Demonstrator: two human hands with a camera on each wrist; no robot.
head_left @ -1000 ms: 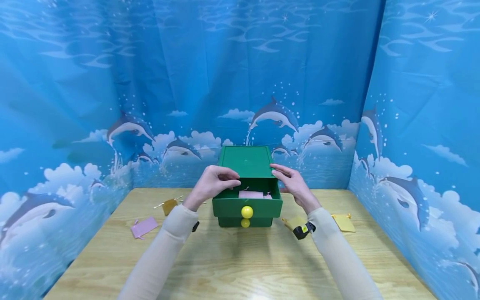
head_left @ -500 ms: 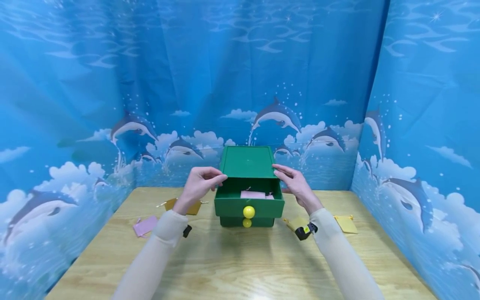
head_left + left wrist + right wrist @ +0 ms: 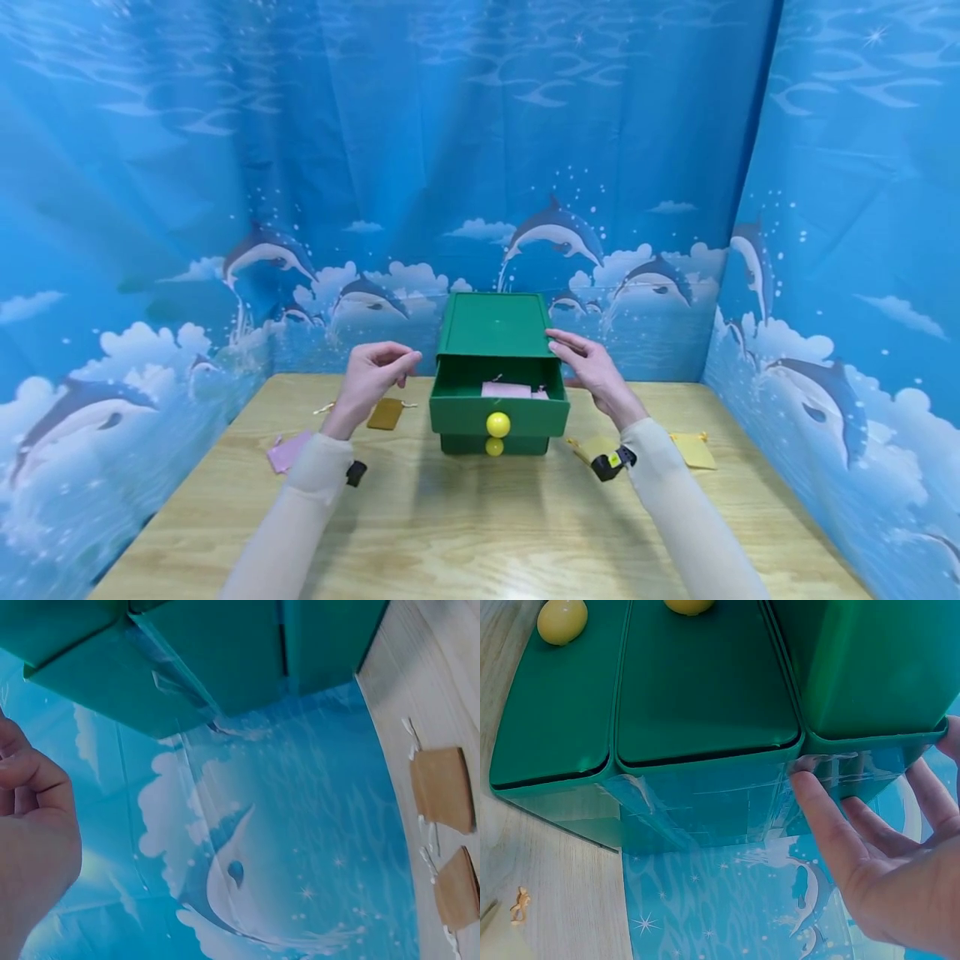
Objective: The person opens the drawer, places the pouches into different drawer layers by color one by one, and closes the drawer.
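Observation:
A green drawer cabinet [image 3: 495,323] stands on the table in the head view. Its top drawer [image 3: 457,417] is pulled out, with pink pouches [image 3: 506,390] inside and a yellow knob [image 3: 498,424] on the front. Left of the cabinet and apart from it, my left hand [image 3: 367,387] is raised with loosely bent fingers, holding nothing visible. My right hand [image 3: 597,379] touches the cabinet's upper right side. In the right wrist view, the spread fingers of this right hand [image 3: 900,862] rest along the taped side wall [image 3: 705,795].
Brown pouches [image 3: 442,787] with white cords lie left of the cabinet. Farther left is a lilac pouch [image 3: 285,454], partly behind the left sleeve. Yellow pouches [image 3: 696,451] lie on the right. A blue dolphin-print curtain [image 3: 375,208] surrounds the wooden table [image 3: 480,533].
My left hand has moved left, from over the open drawer to beside the cabinet, uncovering a brown pouch. The right hand has stayed at the cabinet's side.

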